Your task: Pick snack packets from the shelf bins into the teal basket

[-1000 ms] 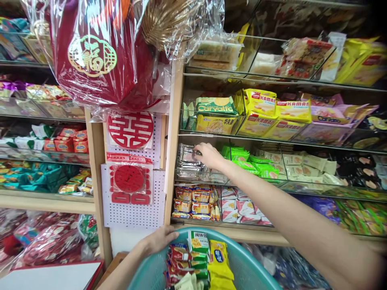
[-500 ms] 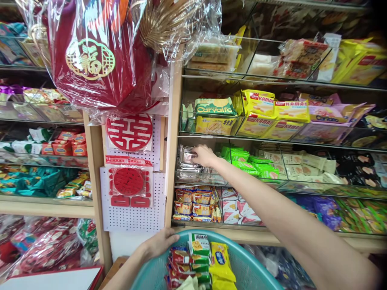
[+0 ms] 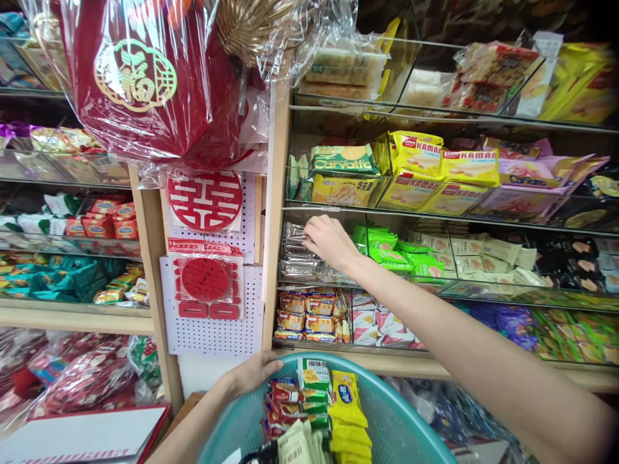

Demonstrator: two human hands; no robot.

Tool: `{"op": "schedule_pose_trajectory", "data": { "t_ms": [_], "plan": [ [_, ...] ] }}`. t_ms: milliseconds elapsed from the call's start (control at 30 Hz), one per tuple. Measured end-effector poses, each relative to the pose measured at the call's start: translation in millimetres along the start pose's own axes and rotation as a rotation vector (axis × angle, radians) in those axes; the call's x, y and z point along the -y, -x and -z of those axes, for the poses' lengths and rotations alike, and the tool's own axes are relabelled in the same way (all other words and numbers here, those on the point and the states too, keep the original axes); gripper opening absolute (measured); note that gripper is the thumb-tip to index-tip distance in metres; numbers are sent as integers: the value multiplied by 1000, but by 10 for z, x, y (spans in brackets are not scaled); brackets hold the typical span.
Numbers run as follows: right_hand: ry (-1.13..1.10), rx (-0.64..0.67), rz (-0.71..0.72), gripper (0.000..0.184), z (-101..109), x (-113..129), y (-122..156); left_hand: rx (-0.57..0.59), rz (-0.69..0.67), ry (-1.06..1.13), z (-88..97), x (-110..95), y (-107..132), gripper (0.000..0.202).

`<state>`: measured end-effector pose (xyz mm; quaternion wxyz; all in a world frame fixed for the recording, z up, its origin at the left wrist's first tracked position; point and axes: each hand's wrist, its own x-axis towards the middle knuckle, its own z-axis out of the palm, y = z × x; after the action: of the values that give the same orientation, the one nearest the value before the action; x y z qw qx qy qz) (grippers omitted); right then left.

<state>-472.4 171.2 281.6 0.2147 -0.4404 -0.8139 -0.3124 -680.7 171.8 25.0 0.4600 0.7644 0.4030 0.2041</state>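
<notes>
Right hand [image 3: 329, 240] on silver foil snack packets [image 3: 296, 258] stacked at left end of glass shelf [image 3: 459, 296], fingers curled, grasp unconfirmed. Left hand [image 3: 254, 374] clamped on round teal plastic basket [image 3: 391, 412] rim. Risk: slick foil stack sliding, neighbours dragged off.

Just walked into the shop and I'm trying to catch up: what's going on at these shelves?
A person faces stocked snack racks. Their right hand reaches into a glass shelf and lies on a stack of silver foil packets, beside green packets; whether it grips one is unclear. Their left hand holds the rim of a teal basket containing red, green and yellow snack packs.
</notes>
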Motion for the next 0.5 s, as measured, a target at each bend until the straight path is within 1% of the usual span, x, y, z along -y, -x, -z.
{"op": "schedule_pose_trajectory", "data": {
  "t_ms": [67,100,167,200,233,267,333,367,433,500],
  "plan": [
    [36,-145,118,19,147,71,181,-8,-4,-44,3,4,-11,47],
    [17,-223,144,19,216,121,304,-17,-8,-67,5,3,-16,47],
    [-113,-339,108,16,331,254,620,-27,-24,-92,5,-3,-21,46],
    [-207,-360,60,15,373,338,811,-25,-31,-95,3,-8,-21,45],
    [-312,-353,10,13,402,429,1019,-20,-37,-97,1,-15,-18,45],
    [-416,-302,-53,13,419,526,1237,-12,-40,-96,-3,-23,-12,45],
    [-590,-150,-197,13,418,718,1669,5,-43,-90,-11,-44,1,45],
    [-667,-52,-273,13,406,806,1869,12,-44,-87,-15,-56,8,45],
    [-829,124,-442,12,368,962,2208,18,-41,-81,-24,-80,19,46],
    [-1053,308,-653,18,316,1088,2465,21,-39,-73,-31,-100,21,47]
  ]
}}
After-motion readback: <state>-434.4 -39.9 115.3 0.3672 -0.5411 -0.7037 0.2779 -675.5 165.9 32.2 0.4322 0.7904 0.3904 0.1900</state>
